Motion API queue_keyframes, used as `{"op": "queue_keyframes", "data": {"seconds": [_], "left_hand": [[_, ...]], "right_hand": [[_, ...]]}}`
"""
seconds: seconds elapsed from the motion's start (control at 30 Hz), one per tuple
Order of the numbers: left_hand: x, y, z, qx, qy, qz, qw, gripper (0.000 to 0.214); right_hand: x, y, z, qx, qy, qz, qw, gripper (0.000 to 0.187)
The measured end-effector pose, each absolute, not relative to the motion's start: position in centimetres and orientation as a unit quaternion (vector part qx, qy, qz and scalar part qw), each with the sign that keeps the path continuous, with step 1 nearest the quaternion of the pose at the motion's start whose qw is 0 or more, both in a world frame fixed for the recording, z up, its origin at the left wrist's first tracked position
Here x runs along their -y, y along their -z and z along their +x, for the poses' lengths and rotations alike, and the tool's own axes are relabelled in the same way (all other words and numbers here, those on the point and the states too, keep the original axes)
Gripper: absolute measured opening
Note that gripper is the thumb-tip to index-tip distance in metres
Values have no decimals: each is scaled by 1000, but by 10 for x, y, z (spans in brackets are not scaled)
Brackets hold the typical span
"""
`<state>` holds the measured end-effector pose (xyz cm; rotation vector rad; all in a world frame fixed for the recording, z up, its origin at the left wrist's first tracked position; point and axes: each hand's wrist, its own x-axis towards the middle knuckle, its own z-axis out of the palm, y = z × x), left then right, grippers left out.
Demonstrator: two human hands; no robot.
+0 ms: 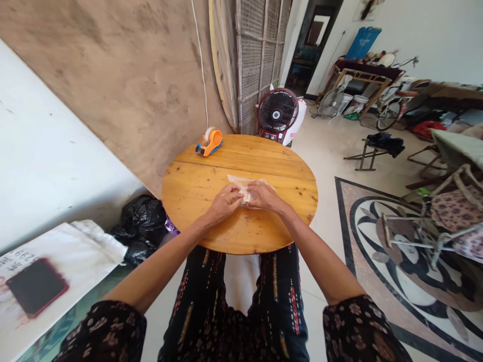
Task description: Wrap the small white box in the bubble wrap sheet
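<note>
Both hands are at work on one piece of thin clear plastic, which lies at about the middle of the table. The left hand meets it from the table's left side, and its grip looks closed, fingertips bunched on the whitish, crumpled part of the plastic. The right hand rests over the plastic's right part with fingers bent; whether that grip is closed or merely pressing, I cannot tell.

As for progress, the handling looks to be midway: the plastic is gathered under the fingers, with a loose flap spread toward the table's far side, so it does not seem finished or set down. How much is left cannot be read from here. The tape dispenser stands by the table's far left edge, touched by neither hand.

For moving, wood shows on every side of the hands, and the round rim is well apart from them. The fan stands just beyond the table's far edge, the brown board rises past its left side, and a black bag sits beside its near left edge. Tiled floor stretches away on the table's right.
</note>
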<state>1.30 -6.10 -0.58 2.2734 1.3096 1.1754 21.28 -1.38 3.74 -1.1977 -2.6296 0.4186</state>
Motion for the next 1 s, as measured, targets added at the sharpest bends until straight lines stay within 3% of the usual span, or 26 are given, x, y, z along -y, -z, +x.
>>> {"op": "queue_keyframes", "data": {"seconds": [0.27,0.63,0.83,1.0], "left_hand": [[60,6,13,-390,-423,817,28,16],[56,2,10,-351,-397,848,23,17],[58,5,13,-354,-406,843,17,17],[58,3,14,-335,-432,837,26,15]], "right_hand": [[13,-36,216,891,-177,-393,144,51],[26,-30,230,889,-190,-373,185,67],[32,-42,229,876,-233,-361,220,48],[23,-45,215,864,-289,-351,219,48]]}}
